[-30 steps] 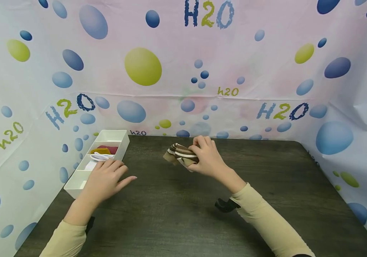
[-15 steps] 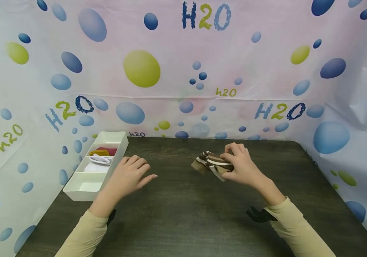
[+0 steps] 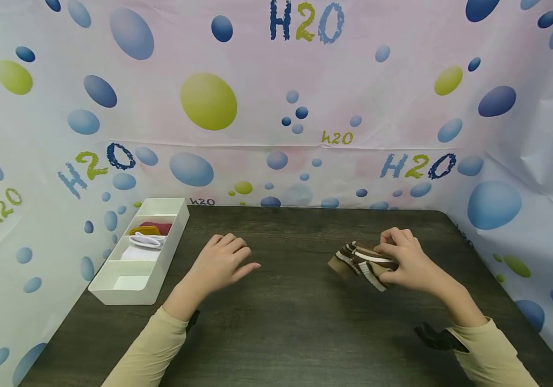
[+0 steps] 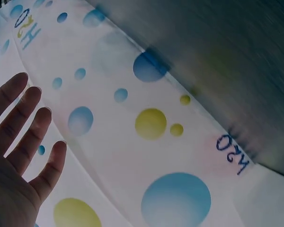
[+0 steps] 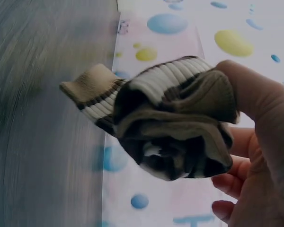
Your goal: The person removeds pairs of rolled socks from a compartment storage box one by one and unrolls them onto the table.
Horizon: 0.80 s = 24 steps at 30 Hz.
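My right hand (image 3: 411, 263) pinches a striped sock (image 3: 360, 262) between thumb and fingers above the right part of the table. The sock is beige, dark brown and white, bunched up, and one end sticks out to the left. Its ribbing and rolled folds show close up in the right wrist view, where the sock (image 5: 175, 118) hides part of the fingers. Over the table, right of the white box, hovers my left hand (image 3: 218, 264), holding nothing. In the left wrist view the fingers of that hand (image 4: 19, 142) are spread and nearly straight.
A long white divided box (image 3: 160, 279) stands at the table's left. Dark red and mustard folded cloths (image 3: 145, 230) share one compartment; white folded cloth (image 3: 146, 240) lies in another. The dark table (image 3: 286, 333) meets a bubble-printed sheet (image 3: 266, 70) at the back and sides.
My right hand has carried the sock to the right and a little nearer. From over the white box, my left hand has also moved right, uncovering the box's front compartments.
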Available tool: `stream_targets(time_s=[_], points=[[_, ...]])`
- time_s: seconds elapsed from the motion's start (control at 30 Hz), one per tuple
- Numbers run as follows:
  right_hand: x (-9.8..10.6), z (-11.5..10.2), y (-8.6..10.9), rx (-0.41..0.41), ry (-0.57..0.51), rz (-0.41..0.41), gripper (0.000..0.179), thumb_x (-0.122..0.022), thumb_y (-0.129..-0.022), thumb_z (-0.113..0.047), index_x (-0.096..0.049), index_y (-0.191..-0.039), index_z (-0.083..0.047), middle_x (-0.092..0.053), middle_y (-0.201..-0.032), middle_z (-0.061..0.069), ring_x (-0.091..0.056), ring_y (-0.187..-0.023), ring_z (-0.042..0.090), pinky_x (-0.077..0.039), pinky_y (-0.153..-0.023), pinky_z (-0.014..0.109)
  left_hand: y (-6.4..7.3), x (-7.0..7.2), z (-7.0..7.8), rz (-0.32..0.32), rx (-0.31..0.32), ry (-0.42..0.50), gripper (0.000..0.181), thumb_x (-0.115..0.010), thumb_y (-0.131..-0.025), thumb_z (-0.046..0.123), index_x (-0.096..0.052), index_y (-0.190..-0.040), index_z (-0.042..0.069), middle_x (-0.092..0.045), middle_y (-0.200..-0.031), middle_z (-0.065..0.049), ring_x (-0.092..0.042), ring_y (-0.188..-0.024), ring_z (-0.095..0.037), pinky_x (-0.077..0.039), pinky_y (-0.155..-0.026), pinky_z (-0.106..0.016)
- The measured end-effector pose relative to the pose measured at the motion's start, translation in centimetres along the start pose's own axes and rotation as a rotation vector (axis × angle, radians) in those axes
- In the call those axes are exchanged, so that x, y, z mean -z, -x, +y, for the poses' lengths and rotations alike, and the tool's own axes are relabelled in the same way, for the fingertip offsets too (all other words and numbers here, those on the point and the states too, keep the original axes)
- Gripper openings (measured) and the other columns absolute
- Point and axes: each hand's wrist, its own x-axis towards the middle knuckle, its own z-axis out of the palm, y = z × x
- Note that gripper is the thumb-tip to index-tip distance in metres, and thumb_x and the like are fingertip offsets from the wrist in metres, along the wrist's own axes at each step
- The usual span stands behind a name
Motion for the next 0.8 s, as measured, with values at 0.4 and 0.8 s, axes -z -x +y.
stream_targets(time_s=[0.4,0.8], points=[[0.4,4.2,2.7,-0.16,0.002,-0.071,0.032,-0.078,-0.067,-0.018,-0.071,-0.095,-0.005,-0.046,-0.101,0.009,-0.034,-0.093,0.028,-0.023,-0.074,0.04,-1.4,-1.4,1.5,-0.041,-0.013,0.051,0.029,-0.069,-0.084,0.049,-0.067,-0.085,0.02,-0.065,-0.088,0.005,-0.06,-0.084,-0.017,-0.048,-0.076,-0.038],[-0.7,7.4,2.6,-0.33,0.088,-0.188,0.039,-0.072,-0.076,-0.03,-0.071,-0.101,0.0,-0.05,-0.108,0.02,-0.041,-0.1,0.044,-0.035,-0.077,0.058,-3.6,-3.3,3.0,-0.038,-0.035,0.099,0.026,-0.069,-0.085,0.049,-0.066,-0.086,0.023,-0.064,-0.087,0.007,-0.058,-0.083,-0.015,-0.047,-0.074,-0.035]])
